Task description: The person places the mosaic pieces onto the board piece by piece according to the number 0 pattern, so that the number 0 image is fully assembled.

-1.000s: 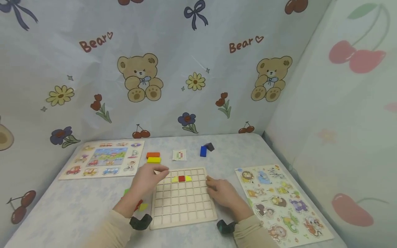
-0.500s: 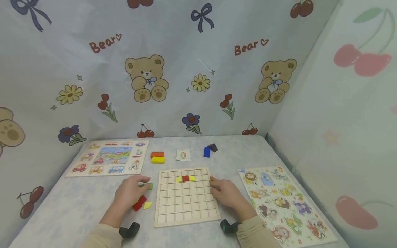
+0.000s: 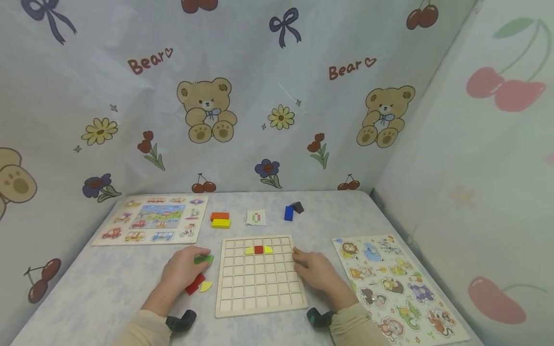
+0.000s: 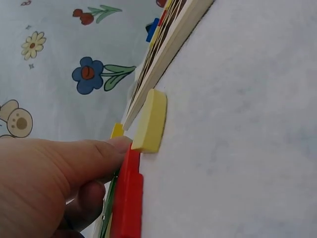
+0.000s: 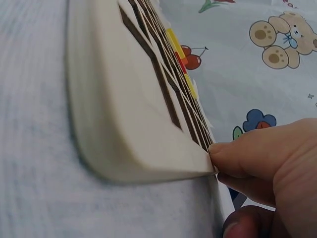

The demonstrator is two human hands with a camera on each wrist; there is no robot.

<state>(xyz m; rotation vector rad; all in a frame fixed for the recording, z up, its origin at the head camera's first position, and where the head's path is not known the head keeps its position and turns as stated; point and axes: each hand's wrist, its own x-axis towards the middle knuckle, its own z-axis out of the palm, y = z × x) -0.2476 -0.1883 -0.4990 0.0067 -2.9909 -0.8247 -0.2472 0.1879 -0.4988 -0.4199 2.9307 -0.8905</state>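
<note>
**Head view: two hands at the sides of a gridded wooden board**

Head camera showed us the pale square wooden grid board (image 3: 259, 276) lying flat on the blue-white cloth-covered table (image 3: 108, 288), its near edge close to the table's front. Open cloth lay on both sides of it, up to a flat vehicle picture puzzle board (image 3: 149, 225) at far left and a flat animal peg puzzle board (image 3: 396, 283) at right.

Our left hand (image 3: 183, 271) rested just left of the board, fingers curled, pinching a small flat green piece (image 3: 203, 259) at its fingertips. Just beside it on the cloth lay a red rectangular wooden block (image 3: 195, 283) and a yellow quarter-round wooden piece (image 3: 206, 286), smooth and thick-edged in the left wrist view, the yellow one lying close against the board's left edge.

Our right hand (image 3: 318, 271) sat against the board's right edge; in the right wrist view its thumb pressed on the rounded corner, with the fingers bent beneath.

In the board's second row sat a red square tile between two yellow curved pieces (image 3: 258, 249).

Beyond the board we saw an orange and a yellow wooden bar side by side (image 3: 220, 220), a small printed pattern card (image 3: 256, 217), and a blue block touching a dark block (image 3: 292, 210).
</note>
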